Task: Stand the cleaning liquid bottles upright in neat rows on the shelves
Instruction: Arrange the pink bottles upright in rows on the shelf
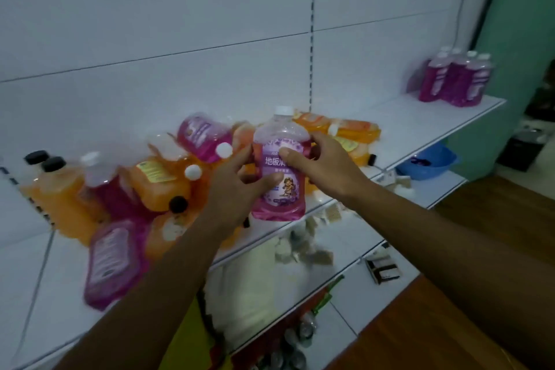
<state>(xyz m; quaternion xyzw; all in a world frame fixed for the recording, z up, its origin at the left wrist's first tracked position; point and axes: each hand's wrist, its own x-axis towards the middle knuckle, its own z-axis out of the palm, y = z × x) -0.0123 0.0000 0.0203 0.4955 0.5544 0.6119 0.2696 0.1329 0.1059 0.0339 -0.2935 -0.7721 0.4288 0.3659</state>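
Holding the pink bottle (279, 171) upright at the centre of the frame, I have both hands on it: my left hand (240, 186) curls round its left side with the thumb across the lower label, and my right hand (318, 165) grips the right side with the thumb pressed on the upper label. It sits in front of the shelf (420, 117), whether its base touches the front edge or hangs just clear I cannot tell. Its long axis runs nearly vertical, white cap toward the top of the frame, base toward the bottom, label facing me. To do this step well, I judge I should keep it plumb, carry it toward the right of the frame where the standing pink bottles (456, 81) already form a group in the upper right, and set it down flat just beside them, label forward, so the row stays straight. I would let go only once the base sits fully on the shelf. Behind and to the left of my hands lies the jumbled pile (144, 183) of orange and pink bottles, most on their sides, caps pointing many ways; they are blurred, so I cannot count them. Those are left to stand up.
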